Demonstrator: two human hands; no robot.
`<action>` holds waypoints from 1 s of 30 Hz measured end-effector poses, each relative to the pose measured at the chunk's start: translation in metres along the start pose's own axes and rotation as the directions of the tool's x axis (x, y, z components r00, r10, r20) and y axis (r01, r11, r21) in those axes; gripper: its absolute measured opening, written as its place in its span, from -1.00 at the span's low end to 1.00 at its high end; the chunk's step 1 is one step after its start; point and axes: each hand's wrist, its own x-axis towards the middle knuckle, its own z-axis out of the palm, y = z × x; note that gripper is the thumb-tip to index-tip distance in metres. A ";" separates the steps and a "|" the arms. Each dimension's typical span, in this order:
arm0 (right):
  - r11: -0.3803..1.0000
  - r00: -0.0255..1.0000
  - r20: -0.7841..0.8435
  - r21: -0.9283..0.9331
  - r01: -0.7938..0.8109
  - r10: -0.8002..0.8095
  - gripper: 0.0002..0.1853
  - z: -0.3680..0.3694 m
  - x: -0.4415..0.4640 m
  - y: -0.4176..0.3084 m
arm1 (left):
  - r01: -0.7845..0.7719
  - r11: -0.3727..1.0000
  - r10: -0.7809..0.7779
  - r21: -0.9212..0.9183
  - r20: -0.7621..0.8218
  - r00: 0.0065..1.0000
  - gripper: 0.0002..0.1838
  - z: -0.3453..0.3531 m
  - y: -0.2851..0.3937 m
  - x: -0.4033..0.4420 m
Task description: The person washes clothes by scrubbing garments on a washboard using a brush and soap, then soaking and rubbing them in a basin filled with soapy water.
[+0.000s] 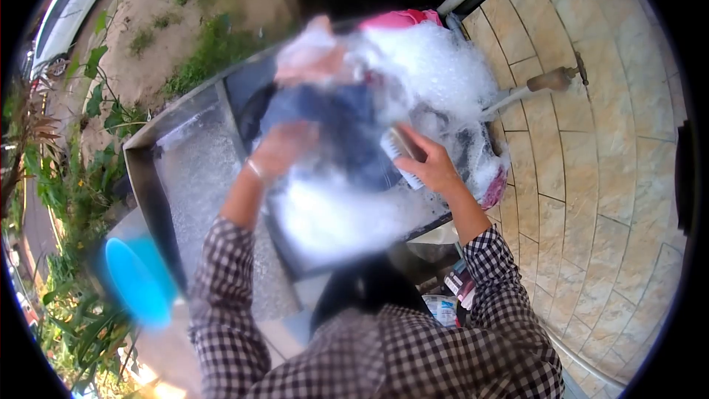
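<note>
My right hand (430, 165) is closed around a scrub brush (399, 146), its white bristles facing left towards a dark blue garment that looks like denim (332, 122). My left hand (289, 148), smeared by motion, is at the garment's left side; whether its fingers grip the cloth cannot be made out. Thick white suds (436, 59) lie beyond the garment, and another mound of suds (325, 214) sits in front of it. A pale pinkish cloth (314, 55), blurred, is at the far side of the garment.
The wash sink (230, 114) has a left basin with greyish contents. A tap (552, 80) juts from the tiled wall (583, 170) at right. Pink cloth (402, 19) shows at the back rim. A blue tub (136, 281) stands at lower left, near plants (55, 177).
</note>
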 end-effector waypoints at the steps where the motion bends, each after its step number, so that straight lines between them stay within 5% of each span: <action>1: 0.998 1.000 -0.013 -0.062 0.015 -0.015 -0.19 -0.002 -0.006 0.017 | -0.275 0.938 0.257 -0.211 -0.110 0.960 -0.47 -0.004 -0.002 -0.011; 3: 0.987 0.998 -0.055 -0.161 0.002 -0.011 -0.22 -0.006 -0.012 0.055 | -0.521 0.728 0.377 -0.446 -0.375 0.847 -0.55 -0.003 0.017 -0.027; 5: 0.995 0.992 -0.119 -0.079 -0.060 0.051 -0.22 -0.002 -0.019 0.075 | -0.526 0.665 0.220 -0.531 -0.534 0.816 -0.61 -0.003 0.099 -0.044; 8: 0.995 0.982 -0.161 0.039 -0.090 0.095 -0.22 0.002 -0.023 0.083 | -0.619 0.577 0.233 -0.533 -0.619 0.750 -0.66 -0.022 0.211 -0.072; 10: 0.993 0.979 -0.174 0.072 -0.094 0.105 -0.22 0.005 -0.020 0.090 | -0.718 0.259 0.324 -0.646 -0.642 0.695 -0.59 -0.032 0.206 -0.080; 12: 0.992 0.974 -0.194 0.065 -0.107 0.118 -0.23 0.007 -0.014 0.093 | -0.725 0.175 0.226 -0.666 -0.690 0.688 -0.59 -0.031 0.204 -0.086; 16: 0.982 0.962 -0.243 0.166 -0.087 0.126 -0.23 0.007 0.000 0.078 | -0.722 0.369 -0.220 -0.585 -0.810 0.544 -0.65 -0.026 0.129 -0.072; 18: 0.966 0.959 -0.259 0.255 -0.049 0.117 -0.22 0.008 0.010 0.070 | -0.475 0.659 -0.455 -0.583 -0.812 0.366 -0.61 -0.007 0.096 -0.049; 20: 0.998 0.939 -0.340 0.039 -0.046 0.057 -0.21 0.009 0.022 0.063 | 0.191 0.918 -0.395 -0.347 -0.769 0.502 -0.40 -0.015 -0.012 -0.027; 22: 0.958 0.915 -0.388 -0.287 -0.002 -0.115 -0.23 0.011 0.039 0.065 | 0.400 0.896 -0.074 0.192 -0.825 0.561 -0.37 0.008 -0.009 -0.018; 23: 0.931 0.924 -0.356 -0.364 0.001 -0.140 -0.24 0.014 0.047 0.064 | 0.466 0.765 0.080 0.443 -0.785 0.615 -0.36 0.020 -0.006 -0.013; 24: 0.881 0.928 -0.312 -0.473 0.033 -0.202 -0.21 0.017 0.056 0.066 | 0.451 0.765 0.042 0.459 -0.735 0.677 -0.19 0.032 -0.010 -0.007; 26: 0.744 0.932 -0.205 -0.662 0.095 -0.301 -0.16 0.027 0.074 0.073 | 0.538 0.674 -0.254 0.506 -0.525 0.812 -0.13 0.050 -0.009 0.004; 30: 0.589 0.986 0.008 -0.801 0.106 -0.167 -0.17 0.044 0.097 0.068 | 0.544 0.595 -0.393 0.592 -0.377 0.839 -0.11 0.064 -0.030 0.016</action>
